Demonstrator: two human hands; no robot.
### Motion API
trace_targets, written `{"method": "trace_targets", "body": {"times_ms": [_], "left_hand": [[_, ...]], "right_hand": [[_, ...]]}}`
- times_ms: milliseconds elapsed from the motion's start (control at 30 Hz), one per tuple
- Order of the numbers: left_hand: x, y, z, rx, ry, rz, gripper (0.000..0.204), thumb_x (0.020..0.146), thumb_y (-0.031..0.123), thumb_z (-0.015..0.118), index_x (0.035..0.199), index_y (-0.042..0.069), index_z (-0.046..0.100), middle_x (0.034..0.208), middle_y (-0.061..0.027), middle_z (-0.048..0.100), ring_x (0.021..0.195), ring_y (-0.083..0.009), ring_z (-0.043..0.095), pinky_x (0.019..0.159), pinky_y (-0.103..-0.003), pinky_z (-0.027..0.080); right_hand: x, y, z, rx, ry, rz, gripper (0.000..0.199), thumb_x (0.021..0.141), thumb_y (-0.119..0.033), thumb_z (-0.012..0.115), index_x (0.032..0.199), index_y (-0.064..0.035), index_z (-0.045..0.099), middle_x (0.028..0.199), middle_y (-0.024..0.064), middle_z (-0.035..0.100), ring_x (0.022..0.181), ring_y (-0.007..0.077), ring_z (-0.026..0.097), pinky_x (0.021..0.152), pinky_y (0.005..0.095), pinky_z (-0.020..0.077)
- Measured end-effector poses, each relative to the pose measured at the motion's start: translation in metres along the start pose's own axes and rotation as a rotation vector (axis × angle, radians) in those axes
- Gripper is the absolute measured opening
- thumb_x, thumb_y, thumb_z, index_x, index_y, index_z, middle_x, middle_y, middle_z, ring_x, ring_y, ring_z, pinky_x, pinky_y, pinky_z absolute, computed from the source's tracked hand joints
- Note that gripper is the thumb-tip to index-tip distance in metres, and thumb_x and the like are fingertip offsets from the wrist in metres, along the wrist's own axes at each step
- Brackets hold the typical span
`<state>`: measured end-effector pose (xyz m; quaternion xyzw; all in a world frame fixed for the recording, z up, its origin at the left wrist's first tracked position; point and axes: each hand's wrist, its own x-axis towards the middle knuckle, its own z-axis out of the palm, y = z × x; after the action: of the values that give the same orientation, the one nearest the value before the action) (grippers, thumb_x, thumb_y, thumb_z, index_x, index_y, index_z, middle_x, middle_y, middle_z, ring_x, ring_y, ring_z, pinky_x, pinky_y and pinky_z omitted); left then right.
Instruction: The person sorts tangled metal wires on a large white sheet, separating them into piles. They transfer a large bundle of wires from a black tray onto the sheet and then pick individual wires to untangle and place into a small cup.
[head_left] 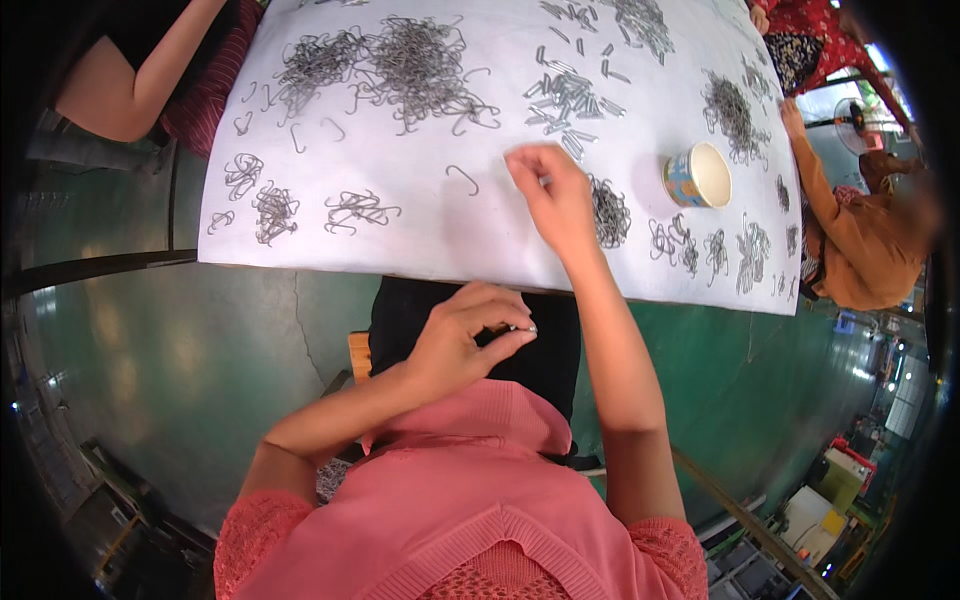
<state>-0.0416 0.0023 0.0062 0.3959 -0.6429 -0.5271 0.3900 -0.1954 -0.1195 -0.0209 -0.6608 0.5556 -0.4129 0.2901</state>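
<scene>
My right hand (553,195) reaches out over the white table (420,235), its fingertips pinched near a small metal piece beside a heap of grey wire hooks (609,212). My left hand (470,335) is held near my lap below the table's front edge, fingers closed on a few small metal pieces (520,328). A single loose wire hook (462,178) lies just left of my right hand. Larger tangles of wire hooks (415,70) and a scatter of small metal clips (568,100) lie farther back.
A paper cup (698,176) stands to the right of my right hand. Small bundles of hooks (272,210) lie at the left and at the right (715,250). One person's arm (140,75) is at the far left, other people (860,240) sit at the right. Green floor lies below.
</scene>
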Motion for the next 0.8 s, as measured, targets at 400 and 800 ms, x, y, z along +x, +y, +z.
{"method": "trace_targets", "body": {"times_ms": [400,800], "left_hand": [[-0.007,-0.006,0.002,-0.024,0.05,0.068,0.014,0.074,0.004,0.074,0.087,0.005,0.069,0.092,-0.0073,0.065,0.082,-0.0188,0.06,0.071,-0.029,0.049],[-0.008,-0.011,0.002,-0.008,-0.012,0.066,0.012,0.074,0.002,0.073,0.085,0.004,0.068,0.085,-0.0065,0.065,0.08,-0.0191,0.06,0.07,-0.029,0.048]], "right_hand": [[0.107,0.007,0.06,-0.458,-0.212,0.23,0.019,0.075,-0.027,0.073,0.085,-0.011,0.072,0.073,0.0038,0.066,0.067,0.0173,0.061,0.058,0.032,0.0469],[0.054,0.008,0.006,0.49,-0.346,0.667,0.017,0.075,-0.015,0.076,0.087,-0.0044,0.07,0.075,0.0001,0.067,0.059,0.0052,0.051,0.05,0.0207,0.04]]}}
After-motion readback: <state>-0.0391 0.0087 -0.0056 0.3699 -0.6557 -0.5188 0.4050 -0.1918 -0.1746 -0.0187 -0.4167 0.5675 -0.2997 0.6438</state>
